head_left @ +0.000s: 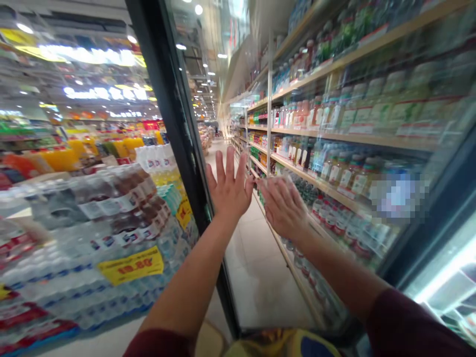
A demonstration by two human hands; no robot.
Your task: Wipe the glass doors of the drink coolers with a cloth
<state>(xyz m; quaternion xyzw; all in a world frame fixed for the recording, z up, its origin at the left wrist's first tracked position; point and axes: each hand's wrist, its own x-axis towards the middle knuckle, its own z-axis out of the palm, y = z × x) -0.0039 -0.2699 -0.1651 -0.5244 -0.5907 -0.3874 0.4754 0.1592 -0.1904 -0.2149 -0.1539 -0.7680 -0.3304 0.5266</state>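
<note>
A large glass door in a dark frame stands tilted in front of me. My left hand is raised against the glass, palm forward and fingers spread, near the frame's left upright. Just right of it is my right hand, fingers stretched up and to the left; it looks flat on the glass and is slightly blurred. I see no object in either hand, though the right palm is hidden. Rows of bottles on shelves show in the glass behind the hands; whether seen through it or reflected, I cannot tell.
Left of the door, packs of bottled drinks are stacked high, with a yellow price sign on them. A lit cooler interior shows at the lower right. A pale tiled floor appears in the glass.
</note>
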